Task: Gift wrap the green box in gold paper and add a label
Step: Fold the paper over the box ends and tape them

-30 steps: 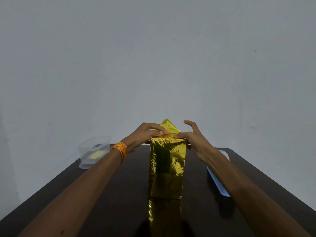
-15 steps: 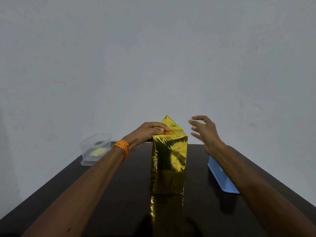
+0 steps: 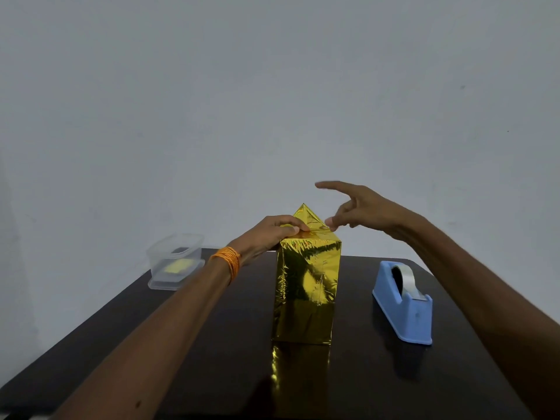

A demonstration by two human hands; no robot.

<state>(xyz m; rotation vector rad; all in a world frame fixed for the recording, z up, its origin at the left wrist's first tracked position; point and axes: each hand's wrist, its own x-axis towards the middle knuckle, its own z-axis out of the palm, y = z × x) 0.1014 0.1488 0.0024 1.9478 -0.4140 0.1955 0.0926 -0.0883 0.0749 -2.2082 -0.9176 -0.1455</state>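
Dark glossy table before a plain grey wall, a gold-wrapped box standing upright at its middle.

Nearest, the box's reflection lies on the tabletop in front of it. To its right sits a blue tape dispenser, apart from the box. The left hand, an orange thread band at its wrist, presses fingers down on the box's top near edge, pinning the folded paper. A pointed gold flap stands up behind them. The right hand hovers just beside that flap, fingers spread and empty, forefinger stretched out. Farther left, a clear plastic tub holds something yellow.
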